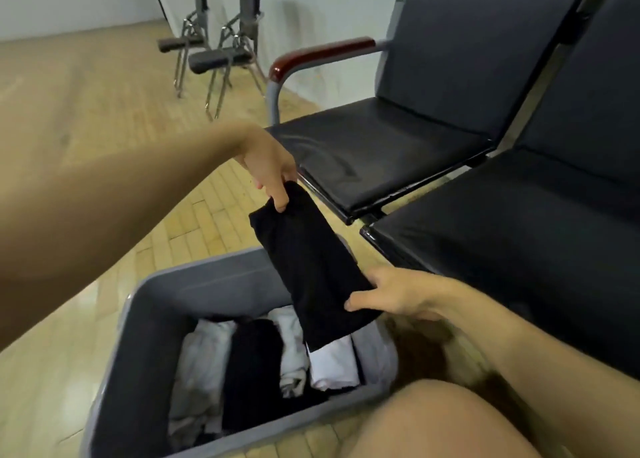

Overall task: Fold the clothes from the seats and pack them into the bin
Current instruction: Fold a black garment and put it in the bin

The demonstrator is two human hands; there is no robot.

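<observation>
Head view: a folded black garment [311, 267] hangs slanted above the far right part of the grey bin [145, 319]. The left hand [270, 173] pinches its far upper end; the right hand [391, 295] grips its near right edge. Folded black and white clothes [263, 360] lie in the bin. Two black seats [381, 159] stand right.

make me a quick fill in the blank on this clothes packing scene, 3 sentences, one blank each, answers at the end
1. Both hands hold a folded garment whose colour is ____.
2. The left hand grips the garment's far end, while the right hand holds the end nearer the ____.
3. The grey bin stands on the ____ in front of the seats.

Missing words: black; bin; floor
</observation>
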